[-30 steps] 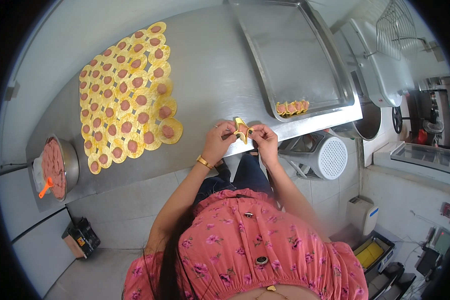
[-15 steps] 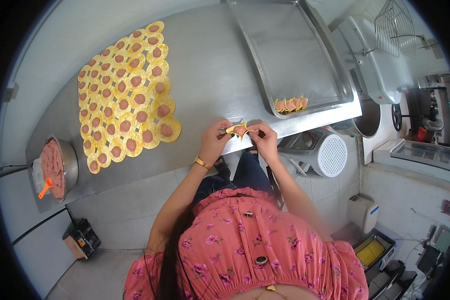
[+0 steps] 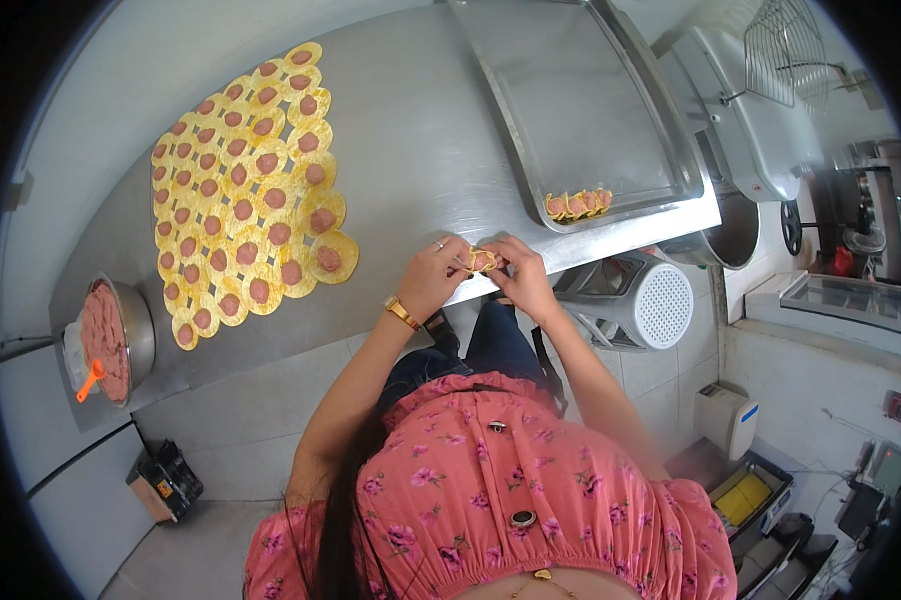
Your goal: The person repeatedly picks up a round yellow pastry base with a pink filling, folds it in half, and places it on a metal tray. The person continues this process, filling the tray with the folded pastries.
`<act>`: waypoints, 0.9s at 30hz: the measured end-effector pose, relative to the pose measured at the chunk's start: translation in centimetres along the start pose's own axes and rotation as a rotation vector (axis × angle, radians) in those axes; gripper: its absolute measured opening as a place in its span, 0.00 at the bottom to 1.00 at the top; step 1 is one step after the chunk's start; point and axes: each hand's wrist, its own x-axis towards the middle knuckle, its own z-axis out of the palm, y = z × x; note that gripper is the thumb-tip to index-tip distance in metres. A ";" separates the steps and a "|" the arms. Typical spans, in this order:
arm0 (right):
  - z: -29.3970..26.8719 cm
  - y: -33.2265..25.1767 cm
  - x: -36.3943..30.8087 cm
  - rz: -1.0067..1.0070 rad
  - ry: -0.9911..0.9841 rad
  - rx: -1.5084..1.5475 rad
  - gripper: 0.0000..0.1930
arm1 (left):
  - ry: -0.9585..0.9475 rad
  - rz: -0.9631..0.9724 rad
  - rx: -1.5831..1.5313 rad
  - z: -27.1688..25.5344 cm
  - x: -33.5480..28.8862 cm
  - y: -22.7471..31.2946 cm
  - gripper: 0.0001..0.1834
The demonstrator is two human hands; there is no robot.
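Between my two hands, just above the near edge of the steel table (image 3: 400, 150), is a dumpling (image 3: 482, 261) of yellow wrapper gathered around pink minced filling. My left hand (image 3: 436, 274) pinches its left side; my right hand (image 3: 519, 270) pinches the right side. Both sets of fingers are closed on the wrapper. Rows of round yellow wrappers (image 3: 297, 290), each topped with a ball of filling, lie overlapping at the table's left. A short row of shaped dumplings (image 3: 578, 204) sits in the near left corner of the metal tray (image 3: 520, 140).
At the far left, a steel bowl (image 3: 142, 335) of pink mince has an orange spoon (image 3: 91, 380) in it. A white stool (image 3: 662, 305) stands below the table's right edge. Grey-white equipment (image 3: 730, 120) and a steel pot (image 3: 738, 232) are beyond the tray.
My hands have come closer together. The wrapper, spread with pointed corners before, is now drawn in around the filling.
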 end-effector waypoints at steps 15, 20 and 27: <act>0.0 -0.4 0.2 -0.068 -0.026 -0.115 0.17 | -0.072 -0.095 0.085 0.3 0.1 -0.5 0.16; 0.1 -0.6 0.1 -0.005 -0.036 -0.078 0.15 | -0.159 -0.210 -0.150 -0.3 0.1 -0.5 0.15; 0.6 -0.9 0.2 -0.044 0.000 -0.108 0.14 | -0.032 -0.056 0.126 -0.5 0.0 0.1 0.13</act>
